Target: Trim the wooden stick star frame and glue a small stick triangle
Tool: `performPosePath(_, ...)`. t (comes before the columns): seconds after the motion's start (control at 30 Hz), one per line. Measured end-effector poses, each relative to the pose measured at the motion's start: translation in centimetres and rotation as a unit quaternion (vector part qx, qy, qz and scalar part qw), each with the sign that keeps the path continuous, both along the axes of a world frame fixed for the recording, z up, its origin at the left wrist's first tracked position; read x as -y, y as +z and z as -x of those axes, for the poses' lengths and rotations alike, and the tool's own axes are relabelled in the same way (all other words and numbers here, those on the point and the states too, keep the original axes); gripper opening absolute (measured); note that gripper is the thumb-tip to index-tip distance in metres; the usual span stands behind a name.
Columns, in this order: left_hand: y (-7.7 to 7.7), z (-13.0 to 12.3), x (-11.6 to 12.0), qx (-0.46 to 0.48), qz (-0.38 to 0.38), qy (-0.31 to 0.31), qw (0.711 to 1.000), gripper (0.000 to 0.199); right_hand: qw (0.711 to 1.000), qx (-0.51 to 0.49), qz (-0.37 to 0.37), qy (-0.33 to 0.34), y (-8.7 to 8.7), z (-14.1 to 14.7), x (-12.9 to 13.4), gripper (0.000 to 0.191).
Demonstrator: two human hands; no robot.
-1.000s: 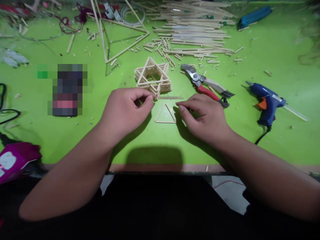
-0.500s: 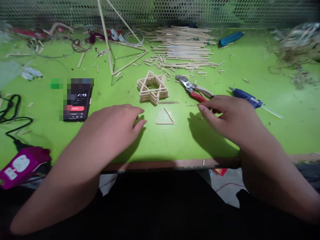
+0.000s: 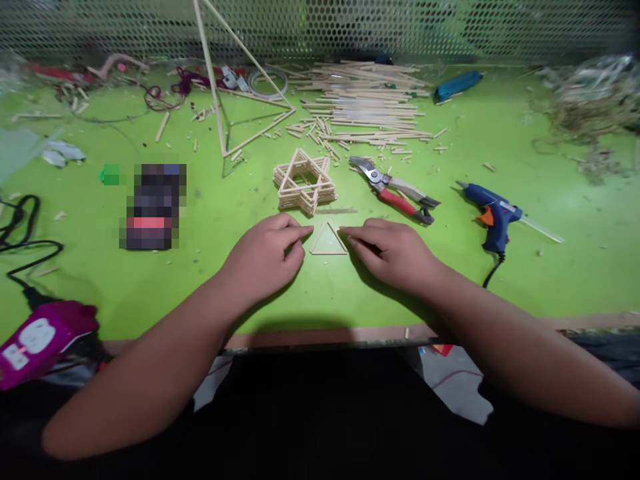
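Note:
A small triangle of thin wooden sticks [image 3: 329,253] lies flat on the green table between my hands. My left hand [image 3: 265,257] is at its left, index finger stretched toward the upper left side and thumb lower and apart. On the other side, my right hand [image 3: 393,253] points its index finger at the triangle's right side, close to the stick. Neither hand holds anything; whether the fingertips touch the sticks I cannot tell. Just behind stands a six-pointed star of stacked sticks [image 3: 306,197].
Pruning shears [image 3: 395,192] and a blue glue gun [image 3: 493,207] lie to the right. A phone [image 3: 153,207] lies left, a purple box-like device [image 3: 50,340] at the front left corner. Behind are a large stick frame [image 3: 213,80] and piled sticks [image 3: 370,100].
Both hands have moved inward to the small triangle, my right one coming left from beside the shears. The shears' handles and the glue gun's grip now show fully.

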State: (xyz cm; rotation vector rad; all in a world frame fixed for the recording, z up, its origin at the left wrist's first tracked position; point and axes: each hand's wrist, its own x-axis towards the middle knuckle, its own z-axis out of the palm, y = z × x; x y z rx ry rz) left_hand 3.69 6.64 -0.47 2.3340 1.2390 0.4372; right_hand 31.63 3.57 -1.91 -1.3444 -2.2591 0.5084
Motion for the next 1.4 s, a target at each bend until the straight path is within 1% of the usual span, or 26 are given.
performPosePath(0.13, -0.47, -0.26, -0.36, 0.015, 0.001, -0.016, 1.0, 0.046, 1.0, 0.012, -0.004, -0.007, -0.57, 0.25, -0.15, 0.037)
performPosePath(0.47, -1.08, -0.14, -0.61, -0.005, -0.012, -0.045, 0.999, 0.05, 0.999, 0.037, -0.017, -0.006, -0.25, 0.63, -0.14, 0.033)
performPosePath(1.07, -0.44, 0.02, -0.45, -0.054, -0.006, -0.056, 0.997, 0.055, 0.999, 0.038, -0.001, -0.005, 0.08, 0.63, -0.07, 0.034)
performPosePath(1.27, -0.38, -0.01, -0.44, -0.061, 0.002, -0.065, 0.996, 0.058, 0.999, 0.046, 0.015, 0.006, 0.26, 0.4, -0.21, 0.042)
performPosePath(1.4, -0.3, 0.01, -0.43, -0.067, 0.007, -0.064, 0.996, 0.06, 0.999, 0.045, 0.019, 0.011, 0.4, 0.32, -0.28, 0.043)
